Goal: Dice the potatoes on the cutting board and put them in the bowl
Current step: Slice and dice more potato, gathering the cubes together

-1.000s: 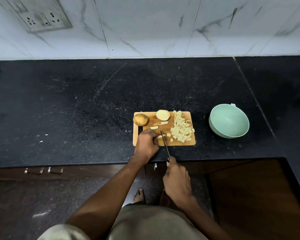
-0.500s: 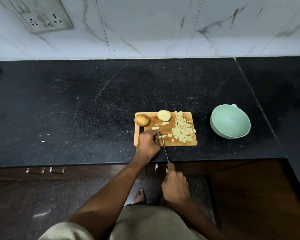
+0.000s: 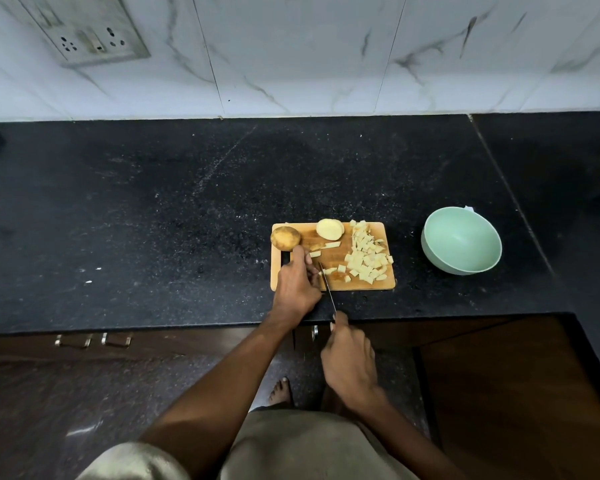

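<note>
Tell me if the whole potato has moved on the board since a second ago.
No. The whole potato sits at the same far-left corner of the cutting board.

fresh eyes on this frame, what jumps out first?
The wooden cutting board near the front edge of the black counter draws the eye, with a pile of pale potato dice on its right half. The left hand rests on the board's near left corner while the right hand holds a knife beside it. To the right stands a mint-green bowl, nothing visible in it.
</note>
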